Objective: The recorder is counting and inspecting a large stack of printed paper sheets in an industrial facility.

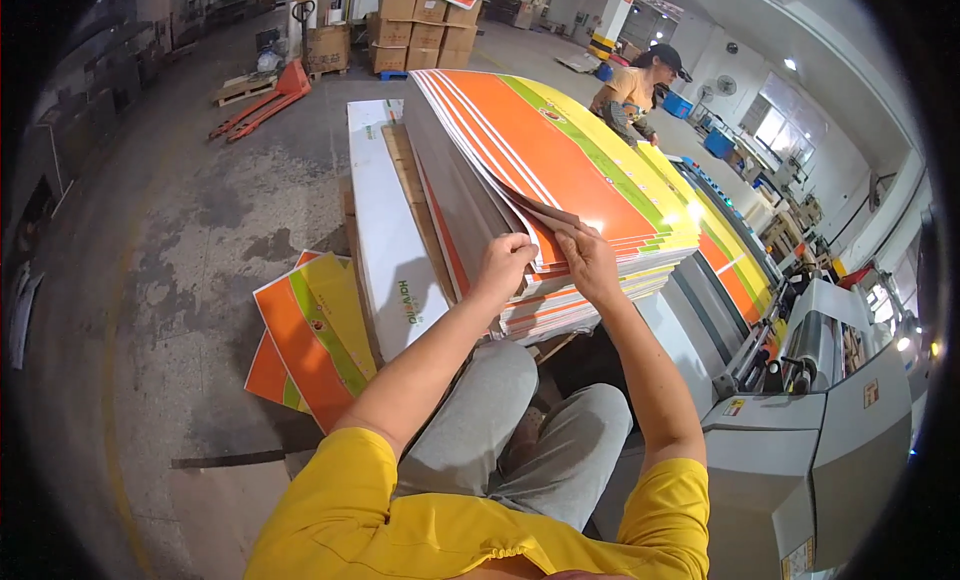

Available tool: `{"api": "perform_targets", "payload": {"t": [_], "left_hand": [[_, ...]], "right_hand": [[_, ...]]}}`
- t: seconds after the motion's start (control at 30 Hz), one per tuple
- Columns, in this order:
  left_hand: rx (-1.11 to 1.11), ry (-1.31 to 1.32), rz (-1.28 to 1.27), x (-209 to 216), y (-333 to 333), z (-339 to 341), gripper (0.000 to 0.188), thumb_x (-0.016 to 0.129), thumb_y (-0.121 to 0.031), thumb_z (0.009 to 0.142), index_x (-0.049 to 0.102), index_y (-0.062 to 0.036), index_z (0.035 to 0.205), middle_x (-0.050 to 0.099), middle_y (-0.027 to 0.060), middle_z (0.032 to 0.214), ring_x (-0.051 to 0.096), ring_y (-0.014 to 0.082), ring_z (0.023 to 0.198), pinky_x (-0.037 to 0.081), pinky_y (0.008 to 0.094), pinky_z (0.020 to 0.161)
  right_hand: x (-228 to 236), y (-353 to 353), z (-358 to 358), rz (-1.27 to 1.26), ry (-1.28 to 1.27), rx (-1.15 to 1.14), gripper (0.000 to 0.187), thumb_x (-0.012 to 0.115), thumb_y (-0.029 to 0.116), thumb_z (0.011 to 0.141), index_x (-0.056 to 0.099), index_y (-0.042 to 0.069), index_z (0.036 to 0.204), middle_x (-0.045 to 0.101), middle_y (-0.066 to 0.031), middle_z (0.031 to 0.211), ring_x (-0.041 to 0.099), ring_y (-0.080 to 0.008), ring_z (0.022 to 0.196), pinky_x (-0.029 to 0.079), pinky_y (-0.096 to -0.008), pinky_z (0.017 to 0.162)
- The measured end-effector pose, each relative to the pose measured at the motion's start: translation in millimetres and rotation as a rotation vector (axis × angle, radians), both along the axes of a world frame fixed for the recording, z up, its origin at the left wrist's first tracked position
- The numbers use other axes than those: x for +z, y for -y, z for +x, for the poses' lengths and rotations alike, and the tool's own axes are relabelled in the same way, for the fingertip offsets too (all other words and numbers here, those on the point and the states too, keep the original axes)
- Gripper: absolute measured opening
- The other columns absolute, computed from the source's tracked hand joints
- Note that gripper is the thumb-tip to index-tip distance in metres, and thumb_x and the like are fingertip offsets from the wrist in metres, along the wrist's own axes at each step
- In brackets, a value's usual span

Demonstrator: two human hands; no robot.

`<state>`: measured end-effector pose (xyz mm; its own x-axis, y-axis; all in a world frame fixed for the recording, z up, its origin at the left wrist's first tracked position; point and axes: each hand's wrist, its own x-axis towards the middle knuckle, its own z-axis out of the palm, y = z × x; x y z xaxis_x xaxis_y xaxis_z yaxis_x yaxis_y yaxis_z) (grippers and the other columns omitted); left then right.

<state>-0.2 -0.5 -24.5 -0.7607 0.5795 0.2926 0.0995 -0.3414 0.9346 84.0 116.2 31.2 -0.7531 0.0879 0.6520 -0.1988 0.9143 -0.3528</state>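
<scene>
A tall stack of large printed sheets (540,150), orange, green and yellow on top, stands before me. At its near left corner my left hand (508,263) pinches sheet edges between thumb and fingers. Just to the right, my right hand (588,262) grips the near edge, fingers on top and thumb tucked at the edge. Between my hands the upper sheets are lifted and curled, showing a dark gap beneath. How many sheets each hand holds, I cannot tell.
A grey machine (770,430) with rollers is on the right, with a printed sheet (730,265) on it. White boards (380,220) flank the stack; loose printed sheets (310,335) lie on the floor at left. Beyond are a co-worker (635,90), a pallet jack (270,105) and cartons (420,35).
</scene>
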Motion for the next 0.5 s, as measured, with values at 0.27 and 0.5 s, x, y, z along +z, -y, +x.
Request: {"api": "perform_targets", "payload": {"t": [0.27, 0.5], "left_hand": [[0.015, -0.059, 0.128, -17, -24, -10, 0.020, 0.049, -0.016, 0.085, 0.062, -0.0017, 0.088, 0.061, 0.0030, 0.081, 0.055, 0.0116, 0.073, 0.046, 0.0273, 0.065], [0.351, -0.207, 0.054, -22, -58, -6, 0.007, 0.058, -0.004, 0.068, 0.064, -0.0006, 0.069, 0.061, 0.0167, 0.075, 0.058, 0.0288, 0.070, 0.046, 0.0365, 0.067]], "right_hand": [[-11, -10, 1, 0.001, 0.177, 0.145, 0.036, 0.053, 0.021, 0.080, 0.055, -0.004, 0.107, 0.052, -0.0163, 0.116, 0.049, -0.0274, 0.105, 0.036, -0.0356, 0.090], [19, -63, -14, -0.723, -0.096, -0.116, 0.063, 0.048, 0.046, 0.084, 0.047, -0.008, 0.117, 0.052, -0.0179, 0.113, 0.052, -0.0253, 0.100, 0.040, -0.0327, 0.088]]}}
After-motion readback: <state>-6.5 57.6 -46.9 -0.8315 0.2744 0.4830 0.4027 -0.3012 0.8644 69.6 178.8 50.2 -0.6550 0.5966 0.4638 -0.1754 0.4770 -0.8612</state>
